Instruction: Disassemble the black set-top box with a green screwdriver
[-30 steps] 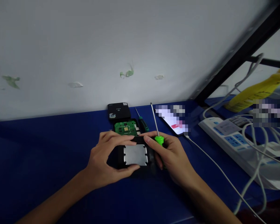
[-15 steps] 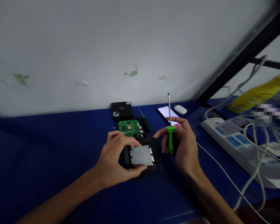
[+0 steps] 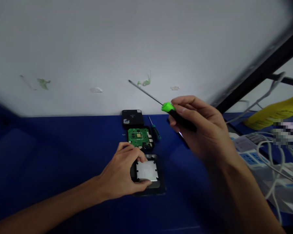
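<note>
My left hand (image 3: pixel 123 174) grips the left side of a black square casing (image 3: pixel 158 187) that lies flat on the blue table (image 3: pixel 51 152); a bare metal plate (image 3: pixel 146 170) shows in its middle. My right hand (image 3: pixel 202 126) is raised above the table and holds a screwdriver (image 3: pixel 178 115) with a green and black handle. Its thin shaft points up and to the left, in front of the white wall. Just beyond the casing lies a green circuit board (image 3: pixel 139 136).
A black box (image 3: pixel 132 117) stands by the wall behind the board. A small teal-handled screwdriver (image 3: pixel 156 131) lies to the board's right. A white power strip (image 3: pixel 256 159) with several white cables and a yellow object (image 3: pixel 275 109) sit at the right.
My right hand has left the casing and risen with the screwdriver, whose shaft has tipped from upright to pointing up-left. My left hand stays on the casing. The view has shifted slightly.
</note>
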{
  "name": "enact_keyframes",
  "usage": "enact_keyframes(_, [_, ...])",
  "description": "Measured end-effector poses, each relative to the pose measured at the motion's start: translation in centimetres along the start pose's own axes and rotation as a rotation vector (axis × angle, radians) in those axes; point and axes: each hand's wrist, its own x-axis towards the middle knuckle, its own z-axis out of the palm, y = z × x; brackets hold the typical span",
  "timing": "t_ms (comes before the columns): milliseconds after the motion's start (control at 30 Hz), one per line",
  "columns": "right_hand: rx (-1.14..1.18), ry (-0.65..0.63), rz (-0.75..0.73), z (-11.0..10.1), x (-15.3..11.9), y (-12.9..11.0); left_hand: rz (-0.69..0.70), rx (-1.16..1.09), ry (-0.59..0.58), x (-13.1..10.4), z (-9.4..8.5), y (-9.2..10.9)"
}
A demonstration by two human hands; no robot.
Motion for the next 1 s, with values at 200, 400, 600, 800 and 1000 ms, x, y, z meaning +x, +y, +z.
enact_keyframes(200, [0.167,0.068,0.105,1.2,2.0,1.2,0.014,0.049,0.042,-1.0,0.0,-0.2])
enact_keyframes(400, [0.493,-0.121,0.296,1.6,1.0,3.1,-0.169,0.01,-0.004,-1.8,-0.2,0.1])
enact_keyframes(600, [0.586,-0.308,0.377,2.5,-0.2,3.8,-0.241,-0.032,-0.097,-1.7,-0.1,0.7])
enact_keyframes(800, [0.684,-0.348,0.234,2.6,-0.7,4.3,-0.146,-0.011,-0.104,-1.6,0.1,0.6])
enact_keyframes(1000, [0.643,-0.465,0.109,1.9,-1.1,4.1,-0.118,0.032,-0.137,-1.9,0.2,0.5])
